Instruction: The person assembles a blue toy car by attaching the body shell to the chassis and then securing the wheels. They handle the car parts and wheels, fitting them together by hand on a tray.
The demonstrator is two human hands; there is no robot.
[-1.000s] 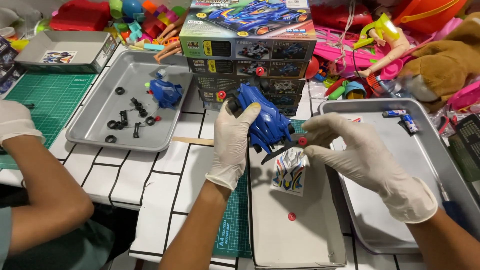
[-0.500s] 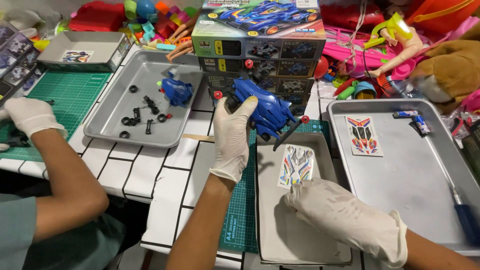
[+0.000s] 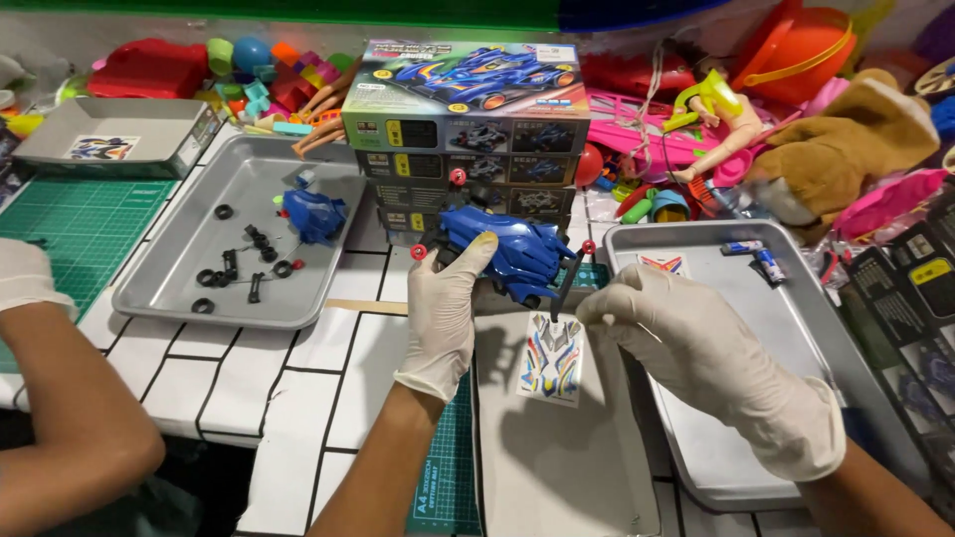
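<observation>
My left hand [image 3: 450, 316], in a white glove, grips a blue toy race car [image 3: 509, 251] from the front and holds it above the table, in front of the stacked boxes. My gloved right hand [image 3: 696, 360] has thumb and forefinger pinched together right beside the car's black rear wing [image 3: 565, 286]. Whether anything sits between those fingertips is too small to see. Just under the car, a colourful sticker sheet [image 3: 551, 360] lies in a shallow white tray [image 3: 557, 467].
A metal tray [image 3: 169, 298] at left holds a blue car part [image 3: 312, 215] and several black tyres. Another metal tray [image 3: 826, 328] is at right with two small batteries [image 3: 756, 257]. Stacked car kit boxes [image 3: 468, 109] and piled toys line the back. Another person's gloved hand [image 3: 25, 280] rests far left.
My right hand has lifted off the sticker sheet and come up to the car's rear wing. My left hand keeps the car in about the same place.
</observation>
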